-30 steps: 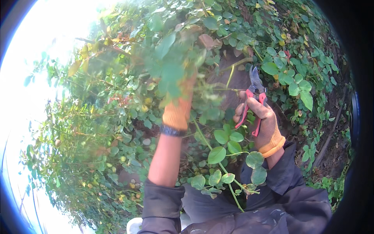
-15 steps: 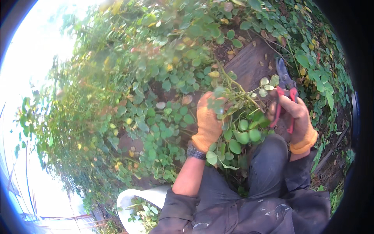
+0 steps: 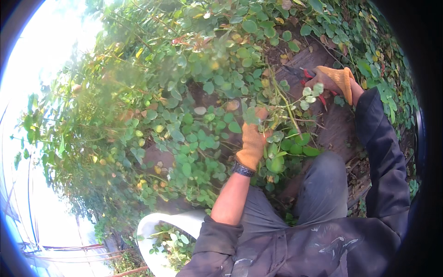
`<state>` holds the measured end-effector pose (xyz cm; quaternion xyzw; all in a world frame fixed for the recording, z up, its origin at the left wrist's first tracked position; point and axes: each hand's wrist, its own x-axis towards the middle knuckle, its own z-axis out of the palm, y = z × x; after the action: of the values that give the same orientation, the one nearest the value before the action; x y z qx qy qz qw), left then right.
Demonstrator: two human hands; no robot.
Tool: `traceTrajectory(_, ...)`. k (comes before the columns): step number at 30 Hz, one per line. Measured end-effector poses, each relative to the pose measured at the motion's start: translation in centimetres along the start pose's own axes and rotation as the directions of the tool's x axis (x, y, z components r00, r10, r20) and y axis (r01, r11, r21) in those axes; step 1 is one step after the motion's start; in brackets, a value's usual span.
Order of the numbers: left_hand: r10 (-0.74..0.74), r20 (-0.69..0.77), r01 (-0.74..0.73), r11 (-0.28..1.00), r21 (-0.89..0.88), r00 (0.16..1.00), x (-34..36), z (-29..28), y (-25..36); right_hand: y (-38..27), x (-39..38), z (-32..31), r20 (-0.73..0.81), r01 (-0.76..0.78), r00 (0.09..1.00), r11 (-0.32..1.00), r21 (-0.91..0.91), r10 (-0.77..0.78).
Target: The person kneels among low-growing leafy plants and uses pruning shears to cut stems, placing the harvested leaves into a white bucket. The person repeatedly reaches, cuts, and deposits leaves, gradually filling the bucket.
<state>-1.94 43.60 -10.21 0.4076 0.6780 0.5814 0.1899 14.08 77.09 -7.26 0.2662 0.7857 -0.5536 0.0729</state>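
Observation:
My left hand (image 3: 253,141), in an orange glove, is closed round leafy green stems (image 3: 290,108) in the middle of the view. Part of its fingers is hidden by leaves. Farther out and to the right, my right hand (image 3: 328,82) is wrapped round red-handled pruning shears (image 3: 291,71); an orange glove covers its wrist and palm. The dark blades point left, beside the upper part of the stems, and whether they touch one is too small to tell. A cluster of round green leaves (image 3: 295,147) hangs below the left hand's grip, over my knee.
Dense leafy bushes (image 3: 184,134) fill the left and middle. A white bucket (image 3: 146,231) with leafy cuttings (image 3: 173,242) stands by my left side. Bare brown soil (image 3: 334,131) lies in front of my bent knee (image 3: 323,184). More low foliage (image 3: 387,83) borders the right.
My right hand has moved up and to the left with the shears, whose blades have swung from pointing away to pointing left. The left hand has shifted slightly right with the stems.

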Motion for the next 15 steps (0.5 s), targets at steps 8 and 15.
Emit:
traceTrajectory(8,-0.056,0.073,0.088,0.807,-0.584,0.996,-0.2,-2.9,-4.2,-1.4,-0.2,1.9,0.005,-0.059,0.998,0.993,-0.098,0.06)
traceTrajectory(15,0.153,-0.111,-0.135,0.979,0.153,0.982,-0.4,-6.2,-9.8,-4.7,-3.3,3.7,-0.072,0.032,0.997,0.999,-0.04,-0.035)
